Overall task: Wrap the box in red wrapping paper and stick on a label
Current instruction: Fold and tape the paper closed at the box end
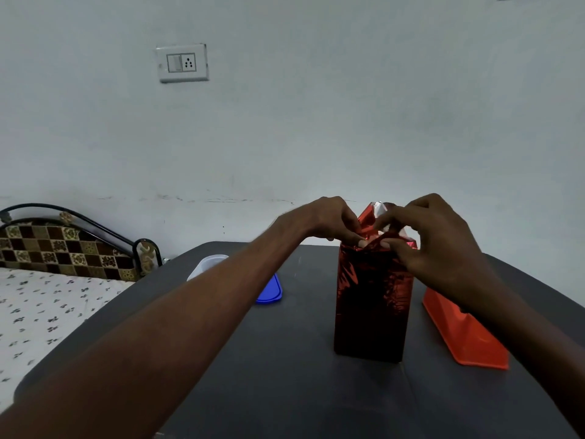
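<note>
Box (373, 299), standing upright near the middle of the dark table (285, 375), is already sheathed on its visible sides in shiny red wrapping paper (367, 217), whose loose top end sticks up above it with a silvery underside showing. In the head view, the left hand (329, 220) reaches in from the left with fingers curled, pinching the paper at the top edge; the right hand (437, 236) comes from the right, its fingers likewise pinching a fold at the top. The step looks like closing the upper end. From here the foil-like paper could tear or crease badly if the folds are pulled too hard, and the tall box could tip, since both hands work at its top and nothing steadies its base. An orange object (465, 337), its purpose unclear, lies just beside the box under the right forearm and could be knocked. A clear container (207, 264) and a blue lid (272, 291) sit farther left. No label is visible.
</note>
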Available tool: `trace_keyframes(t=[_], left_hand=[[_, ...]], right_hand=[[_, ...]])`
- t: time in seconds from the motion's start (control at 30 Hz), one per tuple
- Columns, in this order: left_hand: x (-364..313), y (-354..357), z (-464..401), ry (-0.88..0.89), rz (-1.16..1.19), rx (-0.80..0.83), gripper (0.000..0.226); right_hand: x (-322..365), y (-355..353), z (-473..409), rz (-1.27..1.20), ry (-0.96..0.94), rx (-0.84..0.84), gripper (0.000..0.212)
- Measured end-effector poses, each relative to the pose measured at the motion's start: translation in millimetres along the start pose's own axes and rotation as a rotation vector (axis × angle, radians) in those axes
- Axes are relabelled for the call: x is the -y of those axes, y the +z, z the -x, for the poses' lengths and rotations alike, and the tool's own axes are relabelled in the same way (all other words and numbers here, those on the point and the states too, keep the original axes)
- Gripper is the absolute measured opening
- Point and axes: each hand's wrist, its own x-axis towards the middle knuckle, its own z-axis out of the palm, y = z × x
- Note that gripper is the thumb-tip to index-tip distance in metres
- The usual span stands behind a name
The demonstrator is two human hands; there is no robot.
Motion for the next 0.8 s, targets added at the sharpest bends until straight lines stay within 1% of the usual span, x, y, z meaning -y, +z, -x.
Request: trace_keyframes(t=[0.23, 0.37, 0.5, 0.6, 0.7, 0.8], left_hand=[[4, 3, 0, 0.011, 0.045, 0.001, 0.033], [2, 2, 2, 0.005, 0.041, 0.006, 0.036], [0, 2, 1, -0.014, -0.023, 0.014, 0.04], [-8, 1, -1, -0.005, -0.132, 0.035, 0.042], [-18, -4, -2, -0.013, -0.217, 0.092, 0.048], [-25, -6, -4, -0.024, -0.237, 0.147, 0.051]], right_hand=[[-2, -2, 11, 0.162, -0.068, 0.049, 0.02], [-1, -2, 19, 0.203, -0.071, 0.023, 0.013], [5, 7, 28, 0.222, -0.099, -0.025, 0.014], [6, 13, 35, 0.235, -0.123, -0.026, 0.015], [5, 19, 41, 0.256, -0.132, -0.012, 0.015], [4, 23, 45, 0.271, -0.127, -0.016, 0.013]])
